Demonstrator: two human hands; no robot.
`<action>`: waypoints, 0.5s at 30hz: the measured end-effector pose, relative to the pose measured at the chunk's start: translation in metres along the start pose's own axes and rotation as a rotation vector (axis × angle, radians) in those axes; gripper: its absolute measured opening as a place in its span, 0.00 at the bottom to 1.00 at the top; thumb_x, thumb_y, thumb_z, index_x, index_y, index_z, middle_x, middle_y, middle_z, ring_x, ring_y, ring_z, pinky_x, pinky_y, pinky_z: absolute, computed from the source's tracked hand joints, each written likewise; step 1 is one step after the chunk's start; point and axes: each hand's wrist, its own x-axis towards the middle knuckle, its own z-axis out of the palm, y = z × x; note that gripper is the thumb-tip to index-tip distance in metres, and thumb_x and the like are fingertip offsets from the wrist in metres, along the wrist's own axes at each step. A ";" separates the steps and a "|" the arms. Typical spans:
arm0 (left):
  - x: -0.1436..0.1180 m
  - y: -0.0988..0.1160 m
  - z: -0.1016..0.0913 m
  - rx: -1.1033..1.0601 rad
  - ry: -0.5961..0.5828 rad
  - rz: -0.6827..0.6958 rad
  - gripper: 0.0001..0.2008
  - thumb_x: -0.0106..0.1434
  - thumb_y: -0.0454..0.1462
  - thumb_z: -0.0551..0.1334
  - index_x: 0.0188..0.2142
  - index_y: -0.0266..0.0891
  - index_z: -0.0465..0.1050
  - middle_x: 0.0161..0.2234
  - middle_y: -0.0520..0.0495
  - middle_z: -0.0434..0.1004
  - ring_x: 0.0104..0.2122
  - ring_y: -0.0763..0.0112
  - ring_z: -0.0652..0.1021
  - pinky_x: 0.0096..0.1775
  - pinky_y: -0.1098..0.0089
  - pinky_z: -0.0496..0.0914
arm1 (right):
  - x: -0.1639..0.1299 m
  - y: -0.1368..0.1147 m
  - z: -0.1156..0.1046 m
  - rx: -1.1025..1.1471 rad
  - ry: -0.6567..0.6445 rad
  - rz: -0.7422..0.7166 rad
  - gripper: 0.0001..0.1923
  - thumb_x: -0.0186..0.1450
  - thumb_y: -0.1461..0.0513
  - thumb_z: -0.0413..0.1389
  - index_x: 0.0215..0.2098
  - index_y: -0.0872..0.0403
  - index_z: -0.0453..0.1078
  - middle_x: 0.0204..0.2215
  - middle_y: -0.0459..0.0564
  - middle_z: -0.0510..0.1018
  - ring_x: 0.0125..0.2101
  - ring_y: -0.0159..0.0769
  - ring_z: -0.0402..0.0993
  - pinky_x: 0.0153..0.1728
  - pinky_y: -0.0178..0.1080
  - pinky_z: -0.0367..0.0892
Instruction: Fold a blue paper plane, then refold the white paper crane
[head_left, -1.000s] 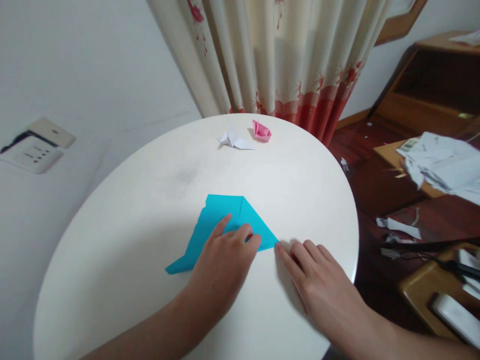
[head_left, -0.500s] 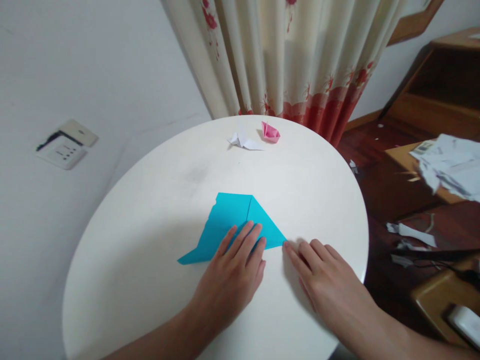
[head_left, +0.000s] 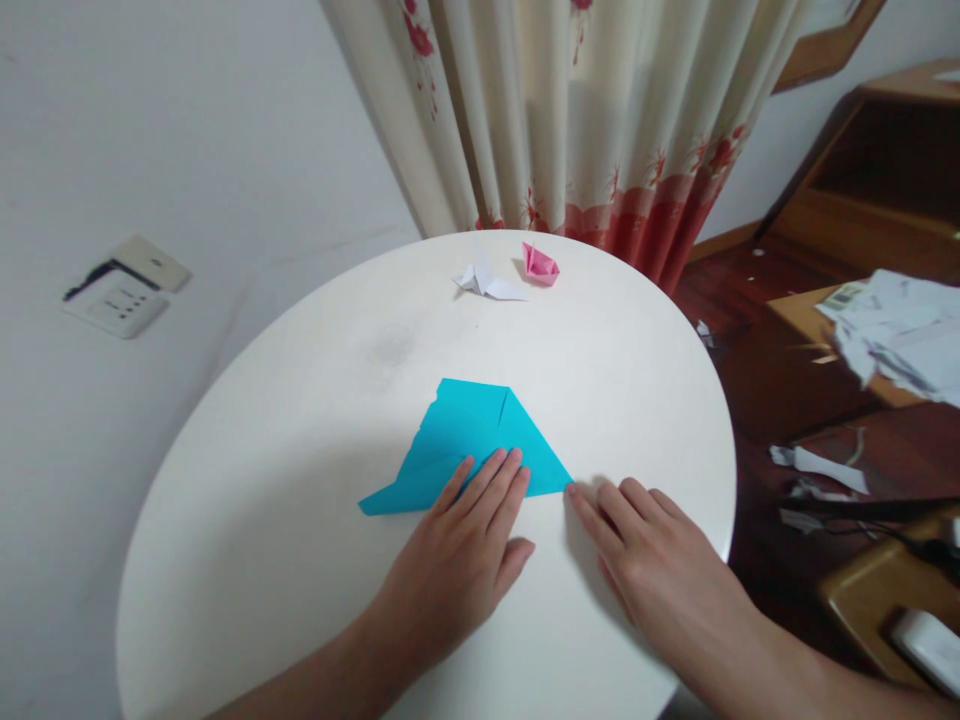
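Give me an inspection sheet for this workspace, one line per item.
Surface: round white table, faint grey smudge near the middle.
Job's things: folded blue paper lying flat.
Clutter: white paper crane and pink paper boat at the far edge.
Hands: left hand flat, fingers on the blue paper's near edge; right hand flat, fingertip at its right corner.
Cables: dark cable on the floor, right.
Surroundings: floral curtain, wall switch plate, paper scraps on the wooden floor.
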 end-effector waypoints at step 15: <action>-0.003 0.006 -0.002 -0.101 -0.111 -0.042 0.35 0.66 0.54 0.57 0.68 0.46 0.54 0.69 0.37 0.51 0.69 0.51 0.54 0.64 0.45 0.55 | -0.002 0.002 0.003 -0.026 0.042 -0.031 0.27 0.60 0.70 0.54 0.58 0.62 0.65 0.41 0.58 0.75 0.38 0.48 0.68 0.34 0.48 0.68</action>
